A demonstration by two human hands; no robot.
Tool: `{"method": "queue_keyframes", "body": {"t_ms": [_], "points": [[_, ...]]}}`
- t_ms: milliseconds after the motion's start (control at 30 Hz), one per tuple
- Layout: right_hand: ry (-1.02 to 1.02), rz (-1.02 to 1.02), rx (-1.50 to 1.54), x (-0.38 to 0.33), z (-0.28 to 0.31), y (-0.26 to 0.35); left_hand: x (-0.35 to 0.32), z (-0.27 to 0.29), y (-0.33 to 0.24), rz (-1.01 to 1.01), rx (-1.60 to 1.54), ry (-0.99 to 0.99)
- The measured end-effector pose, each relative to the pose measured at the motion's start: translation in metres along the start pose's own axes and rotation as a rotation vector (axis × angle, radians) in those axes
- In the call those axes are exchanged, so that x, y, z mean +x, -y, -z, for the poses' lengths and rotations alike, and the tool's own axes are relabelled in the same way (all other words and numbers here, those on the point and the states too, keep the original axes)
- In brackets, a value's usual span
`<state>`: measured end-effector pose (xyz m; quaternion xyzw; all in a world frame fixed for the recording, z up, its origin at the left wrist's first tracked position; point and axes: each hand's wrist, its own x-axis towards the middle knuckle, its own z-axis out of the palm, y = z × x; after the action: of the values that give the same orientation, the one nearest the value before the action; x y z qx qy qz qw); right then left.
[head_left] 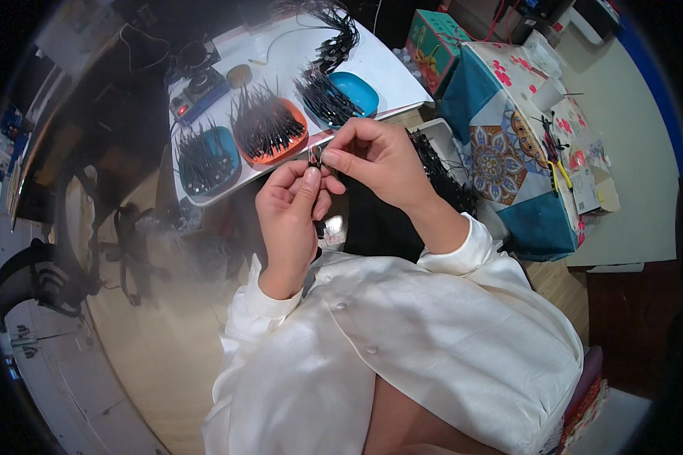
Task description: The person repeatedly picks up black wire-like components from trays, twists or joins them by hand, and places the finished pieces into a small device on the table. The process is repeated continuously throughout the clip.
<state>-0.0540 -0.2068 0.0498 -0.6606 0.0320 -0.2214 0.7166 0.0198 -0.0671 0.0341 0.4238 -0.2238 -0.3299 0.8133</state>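
In front of my chest my left hand (pixel 290 203) is closed, thumb and fingers pinching a small black connector (pixel 314 159) with bright metal tips pointing up. A black end of it, or of its cable, shows below the fingers. My right hand (pixel 379 163) meets it from the right, thumb and forefinger pinched together at the connector's top. What these fingertips hold, perhaps a thin wire, is too small to make out. Just beyond my hands, an orange dish (pixel 302 114) is full of short black cables (pixel 264 129) with bare ends.
A blue dish (pixel 231 144) at left and another blue dish (pixel 366 92) at right hold more cables on the white table (pixel 262 47). A loose cable bundle (pixel 338 47) lies behind. Left stands a device with a red light (pixel 184 110). Right are a white bin (pixel 436 130) and a cloth-covered table (pixel 527 205).
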Motion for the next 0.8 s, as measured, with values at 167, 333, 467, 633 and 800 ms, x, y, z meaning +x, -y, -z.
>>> {"method": "queue_keyframes", "body": {"t_ms": [167, 333, 467, 633, 800], "points": [[-0.137, 0.208, -0.280, -0.013, -0.015, -0.010, -0.002, 0.002, 0.003, -0.042, -0.089, -0.021], [-0.086, 0.144, 0.079, -0.009, -0.012, -0.015, -0.006, 0.002, 0.000, -0.033, -0.058, 0.017], [-0.018, -0.237, 0.276, -0.003, -0.006, -0.009, -0.008, 0.001, -0.001, -0.067, 0.057, 0.020], [-0.079, -0.100, -0.023, -0.015, -0.010, 0.006, -0.010, 0.000, 0.005, -0.172, 0.181, -0.055], [-0.098, -0.078, -0.222, -0.016, -0.010, 0.007, -0.010, 0.001, 0.013, -0.271, 0.403, -0.094]]}}
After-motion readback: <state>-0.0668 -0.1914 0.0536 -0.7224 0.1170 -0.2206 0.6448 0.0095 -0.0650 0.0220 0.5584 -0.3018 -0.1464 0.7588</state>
